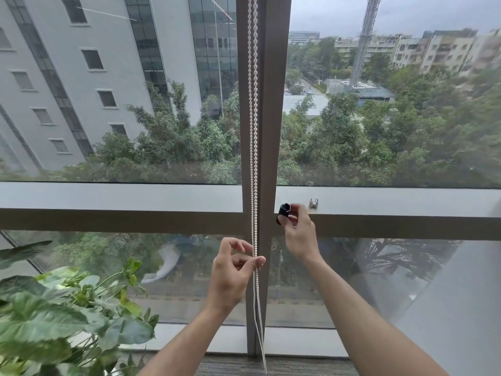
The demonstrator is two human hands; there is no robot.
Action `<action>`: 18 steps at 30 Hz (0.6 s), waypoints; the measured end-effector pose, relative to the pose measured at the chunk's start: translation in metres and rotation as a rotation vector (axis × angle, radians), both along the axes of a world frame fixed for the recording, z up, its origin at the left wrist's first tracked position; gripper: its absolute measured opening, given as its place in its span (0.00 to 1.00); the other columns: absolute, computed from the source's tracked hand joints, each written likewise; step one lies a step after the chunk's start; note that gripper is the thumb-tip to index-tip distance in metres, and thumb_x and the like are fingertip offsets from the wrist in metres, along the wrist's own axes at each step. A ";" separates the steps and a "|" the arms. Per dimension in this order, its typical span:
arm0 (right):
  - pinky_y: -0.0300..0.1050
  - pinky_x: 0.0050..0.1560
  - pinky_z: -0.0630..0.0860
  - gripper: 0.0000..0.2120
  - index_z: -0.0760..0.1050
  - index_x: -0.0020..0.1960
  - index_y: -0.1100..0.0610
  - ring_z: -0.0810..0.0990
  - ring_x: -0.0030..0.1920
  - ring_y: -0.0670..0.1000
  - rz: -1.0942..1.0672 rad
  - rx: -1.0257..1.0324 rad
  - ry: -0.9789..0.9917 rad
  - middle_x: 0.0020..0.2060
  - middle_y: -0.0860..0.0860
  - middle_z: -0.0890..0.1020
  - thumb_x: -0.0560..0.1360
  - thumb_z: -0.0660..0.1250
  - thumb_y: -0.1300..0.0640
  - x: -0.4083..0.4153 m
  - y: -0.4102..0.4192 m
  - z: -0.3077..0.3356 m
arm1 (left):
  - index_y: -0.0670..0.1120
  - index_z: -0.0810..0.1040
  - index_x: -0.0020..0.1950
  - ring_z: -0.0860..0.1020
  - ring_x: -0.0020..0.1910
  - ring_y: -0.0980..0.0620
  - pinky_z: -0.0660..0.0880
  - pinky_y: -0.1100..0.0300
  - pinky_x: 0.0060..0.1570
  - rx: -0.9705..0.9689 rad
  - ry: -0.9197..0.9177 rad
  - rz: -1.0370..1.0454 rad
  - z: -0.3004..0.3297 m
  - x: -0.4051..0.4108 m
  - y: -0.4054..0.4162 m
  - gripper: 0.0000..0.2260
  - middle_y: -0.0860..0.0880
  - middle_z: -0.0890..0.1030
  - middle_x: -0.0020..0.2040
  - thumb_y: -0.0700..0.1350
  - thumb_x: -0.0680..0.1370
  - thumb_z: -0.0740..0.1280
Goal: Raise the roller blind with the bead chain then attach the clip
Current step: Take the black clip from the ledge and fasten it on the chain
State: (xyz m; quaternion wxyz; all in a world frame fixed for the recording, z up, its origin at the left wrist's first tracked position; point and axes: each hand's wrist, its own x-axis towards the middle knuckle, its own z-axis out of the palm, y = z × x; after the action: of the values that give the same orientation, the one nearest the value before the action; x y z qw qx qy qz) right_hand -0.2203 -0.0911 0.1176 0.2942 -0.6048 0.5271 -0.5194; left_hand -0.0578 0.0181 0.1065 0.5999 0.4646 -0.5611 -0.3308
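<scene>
Two hands are up in front of a big window. One bead chain [254,131] hangs down as two white strands, side by side, along the dark upright post [267,104] in the middle of the window. The left hand [233,272] pinches the chain between thumb and fingers, low down, below the cross bar [122,219] of the frame. The other fingers of that hand are curled loosely.

The right hand [299,234] pinches one small black clip [282,213] in its fingertips. The clip is held up at the near edge of the ledge [406,202], just right of the post and close to the chain, but not touching it. One small silver clip [313,203] stands on the ledge, just beside the right hand.

One leafy plant [62,316] fills the bottom left corner, well apart from the hands. There is open room between the two hands and to the right of them.
</scene>
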 end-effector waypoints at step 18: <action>0.31 0.47 0.76 0.14 0.71 0.54 0.49 0.82 0.47 0.39 0.199 -0.037 0.029 0.43 0.46 0.83 0.71 0.66 0.62 0.039 0.090 -0.040 | 0.52 0.78 0.45 0.82 0.36 0.49 0.80 0.53 0.40 -0.008 -0.107 0.047 -0.016 0.003 0.018 0.11 0.51 0.83 0.38 0.38 0.72 0.76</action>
State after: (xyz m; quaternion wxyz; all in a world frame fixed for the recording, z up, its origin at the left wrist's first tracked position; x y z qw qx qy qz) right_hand -0.1817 -0.0014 0.0776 0.3255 -0.6670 0.4589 -0.4884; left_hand -0.0543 0.0356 0.0902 0.5784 0.4922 -0.5828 -0.2890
